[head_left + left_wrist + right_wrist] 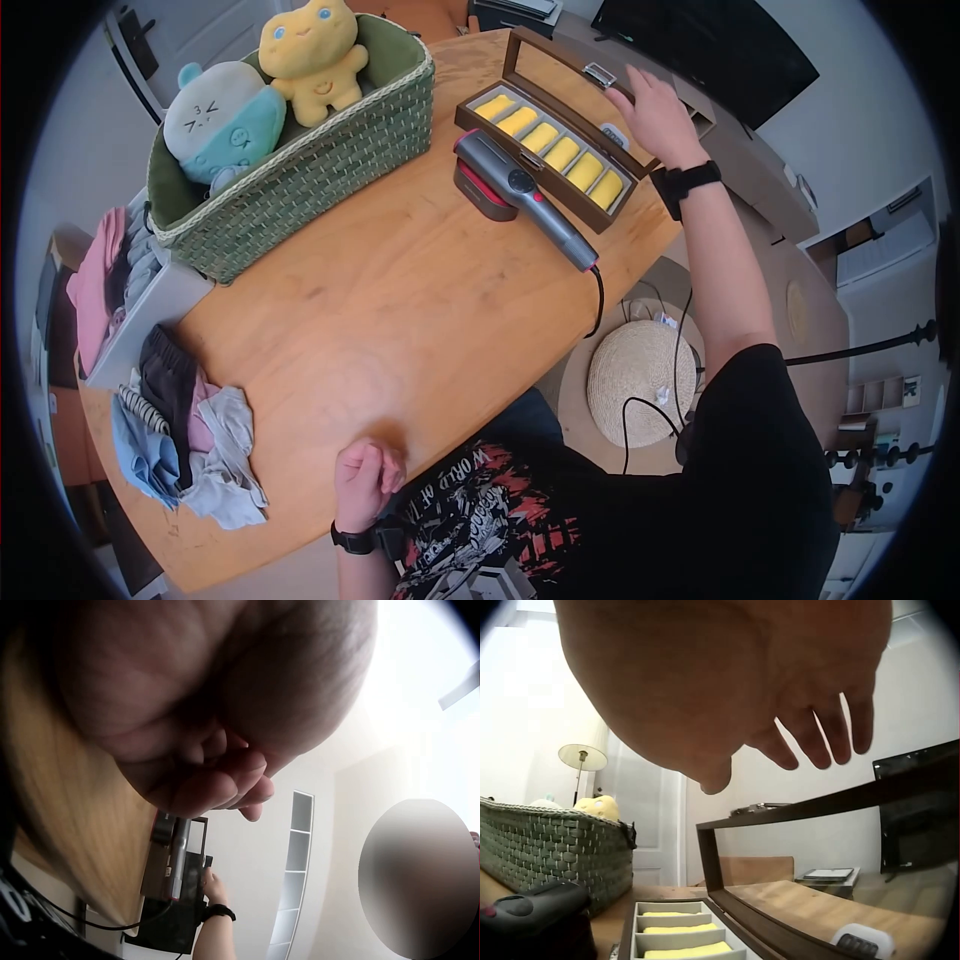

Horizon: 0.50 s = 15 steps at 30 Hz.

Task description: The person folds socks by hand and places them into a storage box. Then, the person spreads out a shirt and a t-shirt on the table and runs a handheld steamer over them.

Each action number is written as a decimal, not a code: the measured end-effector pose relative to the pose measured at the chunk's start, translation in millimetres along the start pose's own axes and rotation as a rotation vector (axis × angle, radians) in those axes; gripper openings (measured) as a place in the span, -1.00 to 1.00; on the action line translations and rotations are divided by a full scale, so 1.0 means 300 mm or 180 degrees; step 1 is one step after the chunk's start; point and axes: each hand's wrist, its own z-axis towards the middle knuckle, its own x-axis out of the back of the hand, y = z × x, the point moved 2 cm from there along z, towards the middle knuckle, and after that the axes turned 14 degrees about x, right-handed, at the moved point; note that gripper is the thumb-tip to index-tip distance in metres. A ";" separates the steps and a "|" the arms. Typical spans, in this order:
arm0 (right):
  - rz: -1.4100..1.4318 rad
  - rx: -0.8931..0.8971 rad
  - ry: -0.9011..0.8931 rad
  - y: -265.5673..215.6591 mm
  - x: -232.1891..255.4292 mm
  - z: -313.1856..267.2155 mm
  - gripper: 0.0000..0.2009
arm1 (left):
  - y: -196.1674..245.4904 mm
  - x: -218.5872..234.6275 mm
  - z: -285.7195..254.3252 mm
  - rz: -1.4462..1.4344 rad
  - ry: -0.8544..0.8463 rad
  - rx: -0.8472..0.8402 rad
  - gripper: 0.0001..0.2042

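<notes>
A brown watch box (608, 219) with a clear-windowed lid (560, 68) stands raised, its compartments holding several yellow cushions (541, 137). Over the lid's upper edge my right hand (660, 118) reaches with spread, fairly straight fingers, nothing in its grasp. In the right wrist view the fingers (810, 739) hang above the lid's frame (802, 806). My left hand (368, 474) is at the table's near edge, its fingers loosely curled and holding nothing. A grey handheld steamer (520, 185) with a pinkish-red trim lies beside the box, cord trailing off the table.
A green woven basket (300, 185) with two plush toys (315, 60) stands at the back left. Folded clothes (195, 440) lie at the left on the wooden table (400, 300). Past the lid is a small white remote-like object (864, 941); a straw pouf (640, 385) sits on the floor.
</notes>
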 end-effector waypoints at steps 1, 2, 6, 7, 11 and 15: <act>0.0183 -0.0251 -0.0467 0.046 -0.037 -0.004 -0.59 | -0.001 0.001 0.001 -0.0009 0.0018 0.0027 -0.65; 0.0180 -0.0237 -0.0460 0.050 -0.025 0.001 -0.59 | -0.002 0.001 0.000 -0.0019 0.0019 0.0015 -0.65; 0.0854 -0.0300 -0.0795 0.011 0.002 -0.022 -0.62 | -0.004 0.004 0.001 0.0031 0.0019 0.0046 -0.66; 0.1000 -0.0202 -0.0729 -0.014 0.016 -0.033 -0.63 | -0.004 0.004 0.001 0.0062 -0.0001 0.0054 -0.67; 0.0522 0.0254 -0.0842 -0.180 0.027 -0.093 -0.71 | -0.001 0.002 0.002 0.0075 -0.0010 0.0108 -0.67; 0.0469 0.0378 -0.0617 -0.280 -0.015 -0.150 -0.76 | 0.000 0.003 -0.003 0.0050 0.0033 0.0134 -0.67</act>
